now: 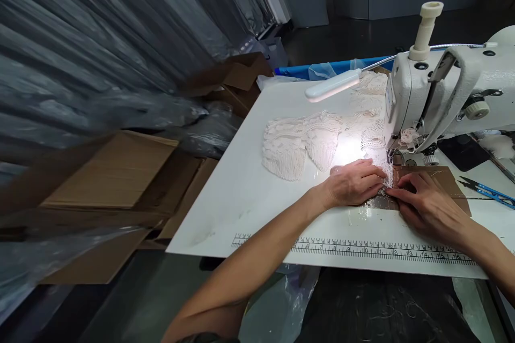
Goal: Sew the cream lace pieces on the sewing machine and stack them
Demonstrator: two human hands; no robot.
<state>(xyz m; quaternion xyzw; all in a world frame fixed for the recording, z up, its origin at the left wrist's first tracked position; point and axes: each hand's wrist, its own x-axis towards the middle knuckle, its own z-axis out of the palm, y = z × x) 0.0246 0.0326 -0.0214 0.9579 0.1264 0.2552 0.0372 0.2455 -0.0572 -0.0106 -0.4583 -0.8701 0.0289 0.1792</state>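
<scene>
White lace fabric [378, 157] runs under the needle area of a white sewing machine [406, 91], brightly lit there. My left hand [358, 181] rests on the lace just left of the needle, its fingers together and curled onto the cloth. On the other side, my right hand [426, 201] pinches the near end of the lace between thumb and forefinger. Its other fingers are bent over the brown plate [442, 177] at the machine's bed. More of the lace, gathered into ruffled pieces [295, 144], lies on the white table to the left.
A lamp [333, 86] on a bendable arm reaches over the table [249, 198]. Blue thread snips [488, 191] lie at the right. A printed ruler [362, 249] follows the near edge. Open cardboard boxes [108, 171] and plastic-covered material [100, 37] stand at the left.
</scene>
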